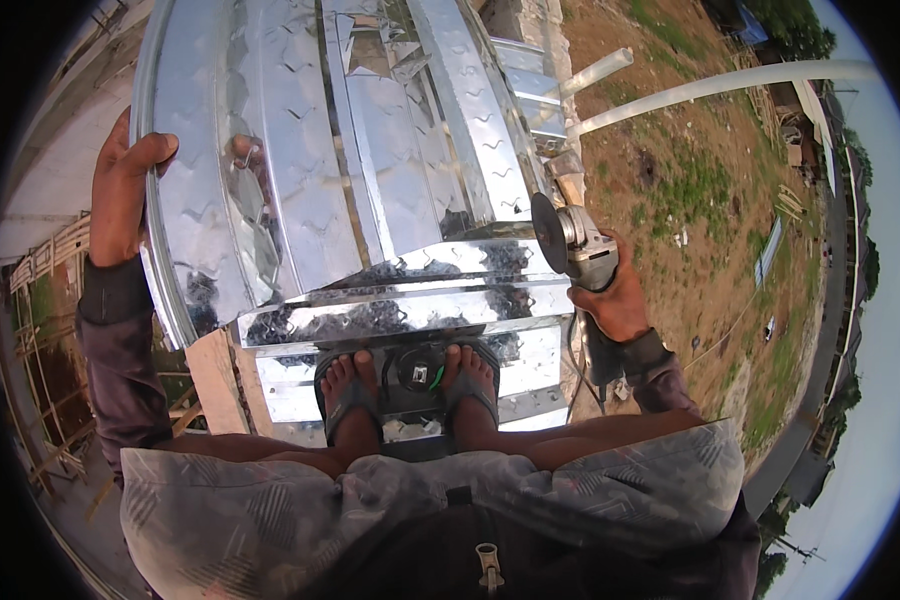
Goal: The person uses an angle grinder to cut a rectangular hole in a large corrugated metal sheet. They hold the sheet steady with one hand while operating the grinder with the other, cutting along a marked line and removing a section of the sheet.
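Observation:
My left hand point(125, 185) is closed on the left edge of a ribbed, shiny silver metal sheet point(190, 220), thumb over the top. The sheet fills the upper middle, with a torn opening near its top. My right hand point(615, 300) holds an angle grinder point(582, 250) with a dark disc, beside the sheet's near right corner. More silver ribbed pieces point(400, 310) lie crosswise just in front of my sandalled feet. Between my feet sits a dark round object point(415, 365) with a green strip. A cable hangs below the grinder.
I am high on a wall edge point(210, 380). Far below to the right is dirt ground point(690, 200) with patchy grass and scattered scraps, crossed higher up by a pale pipe point(670, 95). Bamboo framework point(40, 260) stands below on the left. A road point(810, 380) runs along the far right.

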Demonstrator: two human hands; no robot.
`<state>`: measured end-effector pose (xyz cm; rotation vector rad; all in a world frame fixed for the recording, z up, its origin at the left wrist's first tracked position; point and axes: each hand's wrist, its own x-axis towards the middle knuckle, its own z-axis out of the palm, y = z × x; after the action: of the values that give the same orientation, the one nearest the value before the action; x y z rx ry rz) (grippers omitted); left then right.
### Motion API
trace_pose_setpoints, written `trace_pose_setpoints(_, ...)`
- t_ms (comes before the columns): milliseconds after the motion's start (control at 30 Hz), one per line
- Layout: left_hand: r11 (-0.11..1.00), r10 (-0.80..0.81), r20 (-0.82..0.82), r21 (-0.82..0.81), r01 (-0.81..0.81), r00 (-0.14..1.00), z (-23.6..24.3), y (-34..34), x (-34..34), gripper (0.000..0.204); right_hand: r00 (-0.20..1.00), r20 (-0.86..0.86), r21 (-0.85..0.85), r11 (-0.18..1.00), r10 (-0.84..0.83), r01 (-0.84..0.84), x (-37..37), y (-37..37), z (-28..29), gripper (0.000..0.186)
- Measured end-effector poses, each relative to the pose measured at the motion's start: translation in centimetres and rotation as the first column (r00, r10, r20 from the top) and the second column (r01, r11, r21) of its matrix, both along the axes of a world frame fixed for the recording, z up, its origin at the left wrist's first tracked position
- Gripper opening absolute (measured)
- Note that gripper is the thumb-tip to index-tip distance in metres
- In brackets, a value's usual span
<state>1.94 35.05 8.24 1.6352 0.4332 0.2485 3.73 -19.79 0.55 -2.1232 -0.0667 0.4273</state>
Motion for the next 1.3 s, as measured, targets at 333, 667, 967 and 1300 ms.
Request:
trace_pose_setpoints(333,0.996,-0.032,-0.018,0.084,0.033,0.999,1.2,-0.8,-0.3,0.050,0.997,0.052,-0.088,0.994,0.062,-0.058,0.6,-0.7,-1.5,0.092)
trace_pose_setpoints(667,0.999,-0.027,0.013,0.018,0.026,1.000,1.2,-1.4,0.0,0.046,0.995,0.067,-0.145,0.988,0.071,-0.061,0.8,-1.0,-2.1,0.094)
trace_pose_setpoints(967,1.000,-0.013,0.005,0.006,0.013,1.000,1.4,-2.1,0.1,0.051,0.999,0.029,-0.111,0.993,0.040,-0.037,0.7,-0.7,-2.1,0.094)
trace_pose_setpoints(1300,0.999,0.034,0.013,-0.004,-0.034,0.999,1.4,-3.0,0.0,0.049,1.000,0.007,-0.105,0.994,0.024,-0.023,0.7,-0.5,-2.2,0.094)
